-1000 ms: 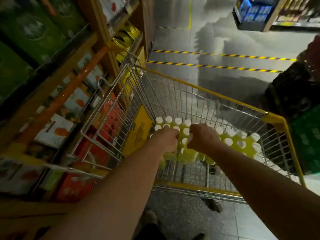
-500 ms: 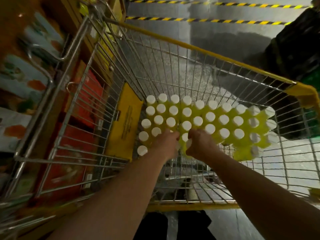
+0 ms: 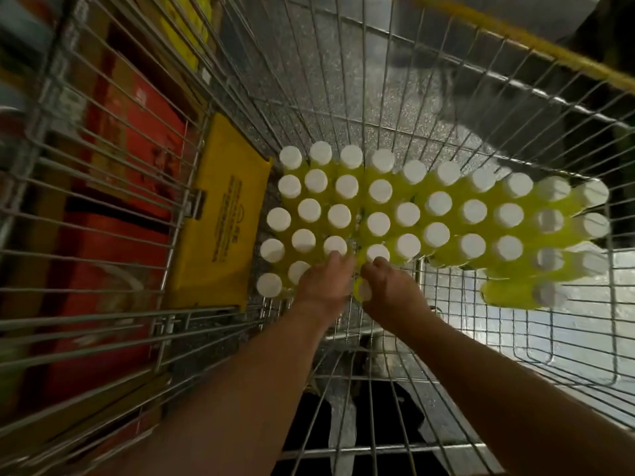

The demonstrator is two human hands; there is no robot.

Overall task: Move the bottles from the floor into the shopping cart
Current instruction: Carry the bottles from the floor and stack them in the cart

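Compared with a second ago, both hands are now reaching much deeper into the shopping cart. Before, they were carrying their load above the near rim; now they are arriving at the level of the white caps, so I judge that this load is being set down and the step is almost finished. The bottles already inside are standing as a tight block on the cart floor, running from the centre towards 3 o'clock. The ones at the far 3 o'clock end are leaning, and one seems to be lying on its side. The left hand and the right hand are meeting at the 6 o'clock edge of this block, close beside each other. One bottle is showing its cap between them, and the right hand is closing bent fingers around it, with the tips touching a cap of the block. The fingers of the left hand are bending downward over the caps at the block's near corner, but the palm is hiding what is under it, so I cannot tell if it is gripping something. A yellow panel is leaning on the cart wall at 9 o'clock of the block.
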